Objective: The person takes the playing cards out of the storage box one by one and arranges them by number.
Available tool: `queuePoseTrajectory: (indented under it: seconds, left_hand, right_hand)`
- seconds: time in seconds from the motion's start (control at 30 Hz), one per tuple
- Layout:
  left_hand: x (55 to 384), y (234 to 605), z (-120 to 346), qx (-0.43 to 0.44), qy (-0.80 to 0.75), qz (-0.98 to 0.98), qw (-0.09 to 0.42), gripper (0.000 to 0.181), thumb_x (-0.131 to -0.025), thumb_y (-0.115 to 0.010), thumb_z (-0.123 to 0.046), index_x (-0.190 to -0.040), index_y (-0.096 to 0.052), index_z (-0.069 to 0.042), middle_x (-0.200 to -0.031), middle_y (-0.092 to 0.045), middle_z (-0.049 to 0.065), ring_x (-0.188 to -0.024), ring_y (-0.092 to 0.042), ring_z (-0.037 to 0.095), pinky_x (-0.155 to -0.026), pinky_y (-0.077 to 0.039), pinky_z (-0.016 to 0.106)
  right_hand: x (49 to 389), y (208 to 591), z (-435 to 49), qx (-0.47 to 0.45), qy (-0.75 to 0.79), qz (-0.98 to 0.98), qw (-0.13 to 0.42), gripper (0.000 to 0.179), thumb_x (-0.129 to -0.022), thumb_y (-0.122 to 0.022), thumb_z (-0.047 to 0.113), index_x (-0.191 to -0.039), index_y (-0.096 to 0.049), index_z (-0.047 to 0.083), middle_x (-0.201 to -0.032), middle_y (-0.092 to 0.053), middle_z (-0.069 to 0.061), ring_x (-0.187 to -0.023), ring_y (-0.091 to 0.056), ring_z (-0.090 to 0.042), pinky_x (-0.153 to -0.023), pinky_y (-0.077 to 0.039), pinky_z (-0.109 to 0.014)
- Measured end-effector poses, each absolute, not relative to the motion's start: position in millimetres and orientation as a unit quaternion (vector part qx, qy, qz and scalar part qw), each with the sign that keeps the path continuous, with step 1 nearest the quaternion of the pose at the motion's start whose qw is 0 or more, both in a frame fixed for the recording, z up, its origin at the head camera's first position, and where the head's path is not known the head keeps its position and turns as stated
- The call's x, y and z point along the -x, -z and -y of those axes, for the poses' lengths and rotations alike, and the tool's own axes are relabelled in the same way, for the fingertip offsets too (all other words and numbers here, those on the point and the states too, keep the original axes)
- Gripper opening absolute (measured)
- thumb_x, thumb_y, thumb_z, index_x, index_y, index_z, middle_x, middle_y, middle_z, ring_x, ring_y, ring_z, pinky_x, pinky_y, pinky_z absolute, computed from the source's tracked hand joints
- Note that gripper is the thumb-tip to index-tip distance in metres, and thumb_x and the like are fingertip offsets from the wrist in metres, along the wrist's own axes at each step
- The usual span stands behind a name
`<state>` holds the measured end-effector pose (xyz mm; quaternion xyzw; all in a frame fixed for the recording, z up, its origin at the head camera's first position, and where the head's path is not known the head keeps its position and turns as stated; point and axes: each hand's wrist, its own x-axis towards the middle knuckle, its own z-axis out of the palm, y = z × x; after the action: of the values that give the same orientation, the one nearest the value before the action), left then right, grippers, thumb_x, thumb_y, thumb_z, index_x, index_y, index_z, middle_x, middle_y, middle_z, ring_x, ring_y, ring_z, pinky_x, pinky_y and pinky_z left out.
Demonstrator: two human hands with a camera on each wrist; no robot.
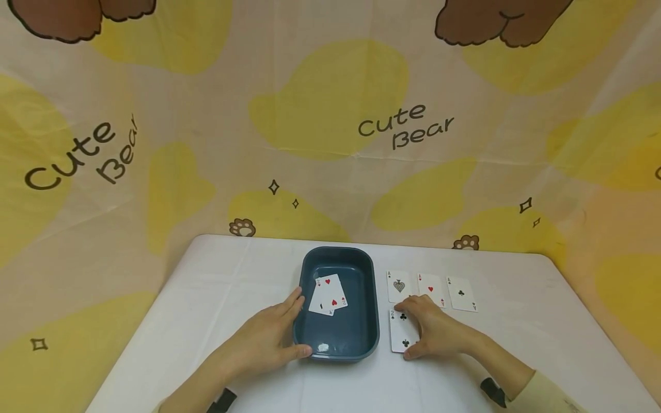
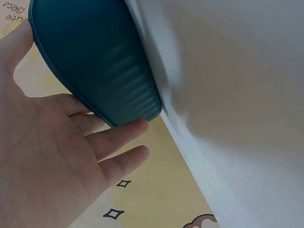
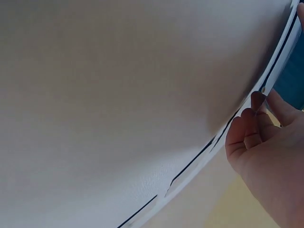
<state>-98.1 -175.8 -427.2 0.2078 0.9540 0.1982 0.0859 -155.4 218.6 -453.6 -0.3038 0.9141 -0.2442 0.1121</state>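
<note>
My right hand (image 1: 439,330) pinches the two of clubs (image 1: 397,332) by its near and far edges; I can't tell whether it is lifted. My left hand (image 1: 265,338) is spread against the left side of the blue tray (image 1: 341,335). The relation I'm watching: the card lies just right of the tray, long axes roughly parallel, right hand nearer. Inside, the two of hearts (image 1: 331,289) overlaps another card (image 1: 318,304). Beyond my right hand, three aces (image 1: 430,287) lie in a row on the surface (image 1: 222,287).
</note>
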Motion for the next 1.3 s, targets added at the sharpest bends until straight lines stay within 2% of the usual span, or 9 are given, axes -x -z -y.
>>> queuePoseTrajectory:
  seconds: [0.43, 0.7, 0.97, 1.13, 1.3]
  left_hand:
    - [98.6, 429.3, 176.9, -0.215, -0.199, -0.953, 0.079, 0.104, -0.089, -0.069, -0.070, -0.163, -0.035, -0.006, -0.174, -0.021, 0.005, -0.147, -0.044, 0.039, -0.115, -0.042, 0.056]
    - [99.2, 429.6, 177.1, -0.216, -0.197, -0.953, 0.077, 0.103, -0.090, -0.069, -0.068, -0.163, -0.035, -0.005, -0.174, -0.021, 0.006, -0.148, -0.043, 0.038, -0.116, -0.042, 0.055]
    - [98.9, 429.9, 177.9, -0.215, -0.196, -0.954, 0.077, 0.103, -0.090, -0.069, -0.068, -0.163, -0.034, -0.005, -0.174, -0.020, 0.005, -0.148, -0.043, 0.038, -0.116, -0.041, 0.055]
    - [98.9, 429.8, 177.7, -0.214, -0.199, -0.953, 0.080, 0.103, -0.090, -0.069, -0.069, -0.163, -0.034, -0.005, -0.174, -0.021, 0.005, -0.148, -0.043, 0.038, -0.116, -0.042, 0.056]
    - [99.6, 430.6, 177.6, -0.212, -0.198, -0.954, 0.081, 0.103, -0.090, -0.070, -0.068, -0.164, -0.034, -0.006, -0.174, -0.020, 0.005, -0.148, -0.043, 0.038, -0.116, -0.041, 0.055]
  right_hand:
    - [158.4, 458.8, -216.1, 0.299, 0.220, -0.925, 0.078, 0.089, -0.064, -0.101, 0.035, -0.138, -0.063, 0.005, -0.133, -0.057, -0.005, -0.118, -0.049, -0.024, -0.099, -0.048, -0.049]
    - [160.8, 457.4, -215.7, 0.292, 0.222, -0.926, 0.088, 0.089, -0.063, -0.101, 0.037, -0.138, -0.064, 0.007, -0.129, -0.057, -0.001, -0.117, -0.049, -0.023, -0.097, -0.049, -0.046]
    - [162.7, 459.4, -215.6, 0.299, 0.220, -0.925, 0.088, 0.090, -0.063, -0.101, 0.038, -0.139, -0.063, 0.006, -0.131, -0.058, -0.002, -0.117, -0.049, -0.023, -0.097, -0.048, -0.047]
    - [161.9, 459.9, -216.2, 0.299, 0.219, -0.925, 0.087, 0.089, -0.064, -0.100, 0.037, -0.139, -0.063, 0.006, -0.133, -0.058, -0.003, -0.118, -0.049, -0.024, -0.099, -0.048, -0.048]
    - [162.3, 456.0, -218.2, 0.290, 0.222, -0.927, 0.091, 0.089, -0.066, -0.099, 0.038, -0.140, -0.061, 0.005, -0.135, -0.057, -0.006, -0.125, -0.050, -0.029, -0.106, -0.046, -0.055]
